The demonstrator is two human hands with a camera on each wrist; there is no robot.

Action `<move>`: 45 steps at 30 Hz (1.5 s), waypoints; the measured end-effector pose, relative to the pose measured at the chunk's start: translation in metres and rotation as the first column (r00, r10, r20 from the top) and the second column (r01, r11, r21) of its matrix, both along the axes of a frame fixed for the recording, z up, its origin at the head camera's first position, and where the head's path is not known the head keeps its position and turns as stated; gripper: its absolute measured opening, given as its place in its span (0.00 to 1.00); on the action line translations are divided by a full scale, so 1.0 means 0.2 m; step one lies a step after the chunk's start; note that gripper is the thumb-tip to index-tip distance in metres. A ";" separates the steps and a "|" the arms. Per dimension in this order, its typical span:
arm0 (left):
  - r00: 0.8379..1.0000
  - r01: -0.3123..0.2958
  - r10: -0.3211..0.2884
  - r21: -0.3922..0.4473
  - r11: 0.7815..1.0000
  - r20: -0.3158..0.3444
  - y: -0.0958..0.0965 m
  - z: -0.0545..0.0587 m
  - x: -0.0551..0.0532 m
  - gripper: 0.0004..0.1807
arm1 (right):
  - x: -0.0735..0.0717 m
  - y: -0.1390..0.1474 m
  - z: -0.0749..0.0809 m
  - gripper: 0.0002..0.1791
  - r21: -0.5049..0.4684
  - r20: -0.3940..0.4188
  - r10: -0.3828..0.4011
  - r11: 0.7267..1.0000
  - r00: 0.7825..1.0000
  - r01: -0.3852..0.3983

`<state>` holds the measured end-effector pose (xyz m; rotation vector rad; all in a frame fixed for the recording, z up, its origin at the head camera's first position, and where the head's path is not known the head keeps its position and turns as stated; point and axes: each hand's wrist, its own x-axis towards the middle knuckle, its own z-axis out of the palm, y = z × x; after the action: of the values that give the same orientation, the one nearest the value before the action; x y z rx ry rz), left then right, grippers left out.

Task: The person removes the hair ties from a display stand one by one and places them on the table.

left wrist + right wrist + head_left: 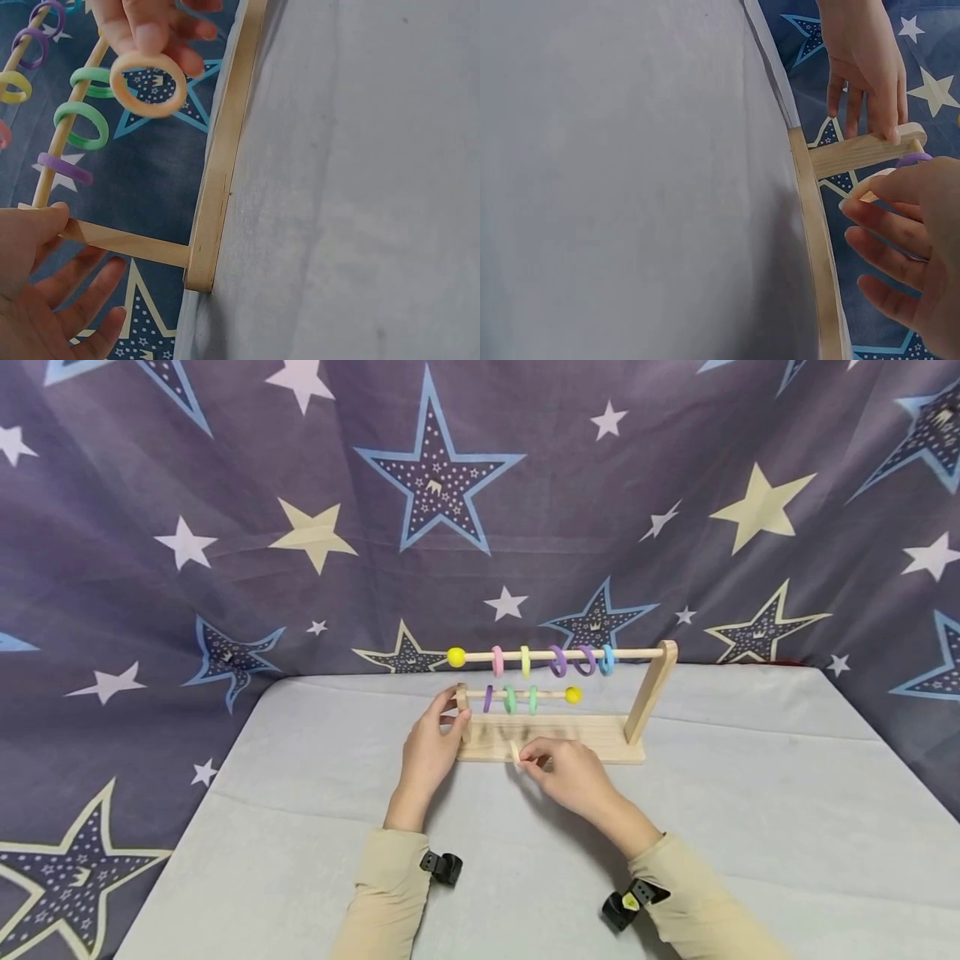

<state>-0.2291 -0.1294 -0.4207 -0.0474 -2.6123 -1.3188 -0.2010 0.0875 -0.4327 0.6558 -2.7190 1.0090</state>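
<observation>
Pale orange ring (515, 753): the right hand (573, 774) pinches it between thumb and fingertip, off the rods, below the lower rod (551, 695) and by the front of the wooden base (615, 750). The left hand (431, 747) grips the top of the short post (127, 241) with thumb and forefinger, its other fingers spread loose. From that post the lower rod carries one purple ring (488, 697) and two green rings (510, 699), ending in a yellow ball (573, 695). Behind, the upper rod (637, 654), fixed to a tall post (651, 693), bears pink, yellow, two purple and blue rings. Beneath everything I see a pale grey tabletop (750, 793); beyond, a starry dark curtain (240, 443).
</observation>
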 end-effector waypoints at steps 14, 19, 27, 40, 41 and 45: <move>1.000 0.001 -0.001 0.011 1.000 0.016 0.01 0.01 0.00 0.26 | 0.01 -0.10 -0.03 0.02 0.136 0.011 0.114 0.984 0.993 -0.115; 1.000 0.003 -0.003 0.009 1.000 0.013 0.01 0.01 0.00 0.26 | 0.00 -0.12 -0.04 0.02 0.131 0.021 0.119 0.984 0.993 -0.121; 1.000 0.004 -0.004 0.003 1.000 0.006 0.01 0.00 0.00 0.26 | 0.00 -0.14 -0.06 0.03 0.115 0.034 0.144 0.982 0.989 -0.147; 1.000 0.000 0.000 -0.004 1.000 0.012 0.00 0.00 0.00 0.26 | 0.01 -0.14 -0.07 0.03 0.089 0.063 0.151 0.984 0.986 -0.157; 1.000 0.000 0.001 -0.004 1.000 0.012 0.00 0.00 0.00 0.26 | 0.01 -0.13 -0.07 0.03 0.083 0.066 0.151 0.984 0.986 -0.156; 1.000 -0.002 0.002 -0.001 1.000 0.010 0.01 0.01 0.00 0.26 | 0.01 -0.12 -0.05 0.04 0.033 0.079 0.141 0.989 0.987 -0.144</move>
<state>-0.2290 -0.1282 -0.4193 -0.0382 -2.6208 -1.3198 -0.1986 0.0639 -0.4434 0.8454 -2.7978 1.0356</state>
